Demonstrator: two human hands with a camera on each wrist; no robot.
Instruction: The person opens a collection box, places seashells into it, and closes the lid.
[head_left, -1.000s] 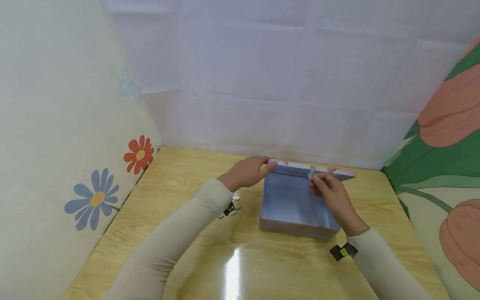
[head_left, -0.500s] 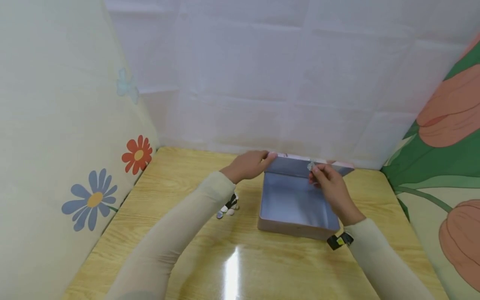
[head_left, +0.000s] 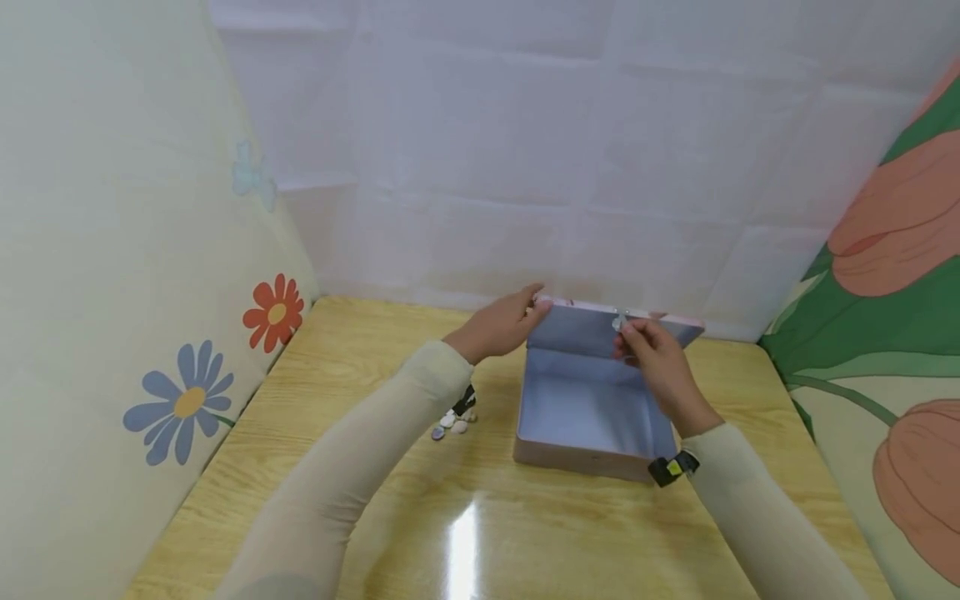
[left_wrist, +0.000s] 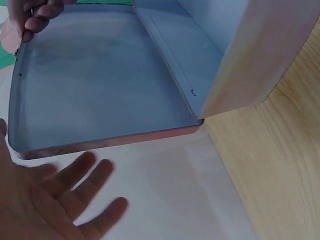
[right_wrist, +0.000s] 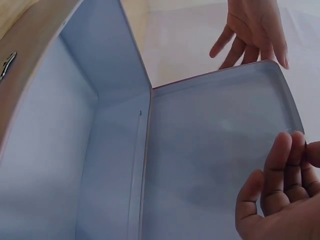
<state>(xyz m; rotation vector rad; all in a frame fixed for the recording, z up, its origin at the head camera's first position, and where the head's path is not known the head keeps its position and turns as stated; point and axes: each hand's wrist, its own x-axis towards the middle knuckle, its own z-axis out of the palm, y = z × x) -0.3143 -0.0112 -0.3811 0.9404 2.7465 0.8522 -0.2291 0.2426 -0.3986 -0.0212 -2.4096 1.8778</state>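
Head view: hinged box (head_left: pixel 577 461) on the table (head_left: pixel 420 525), its clasp (head_left: pixel 618 322) partly hidden by the right hand (head_left: pixel 666 373).
Near the left sleeve (head_left: pixel 360 458), small pale pieces (head_left: pixel 458 427) lie partly covered, too small to identify. The box's blue inside shows under its tilted lid (head_left: pixel 573 327). The right hand pinches the clasp, fingers curled; the left hand (head_left: pixel 498 327) spreads its fingers at the lid's corner, contact uncertain.

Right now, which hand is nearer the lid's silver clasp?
Right. The right hand pinches the silver clasp; the left hand is by the left edge of the lid.
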